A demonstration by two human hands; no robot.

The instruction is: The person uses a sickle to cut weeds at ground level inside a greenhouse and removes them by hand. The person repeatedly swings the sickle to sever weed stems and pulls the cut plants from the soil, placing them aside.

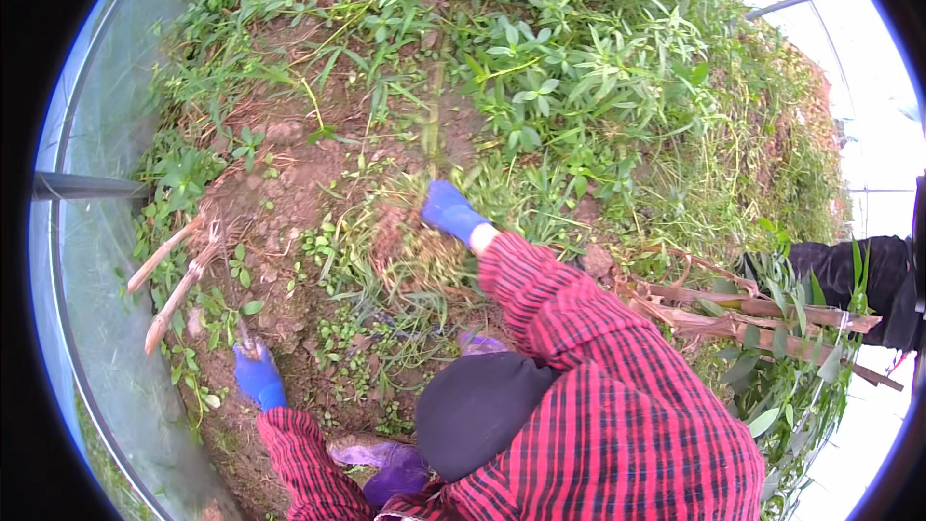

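My right hand (452, 211), in a blue glove, is closed at the top of a motion-blurred clump of grass (419, 250) with brown roots. A blurred yellowish strip (434, 112) runs up from that fist; I cannot tell what it is. At the lower left, my left hand (260, 378), also blue-gloved, closes its soil-stained fingers on a thin, dark, stem-like piece (233, 268) that reaches up to a tangle of roots. Two thick dry stalks (177, 304) lie beside it. Both sleeves are red-and-black plaid.
Green weeds (550, 79) cover much of the soil bed (289, 181). Clear plastic sheeting (108, 318) on a metal frame borders the left. Dry stalks (781, 329) and black cloth (854, 289) lie right. A rounded black cloth shape (481, 412) and purple fabric (394, 470) are low in view.
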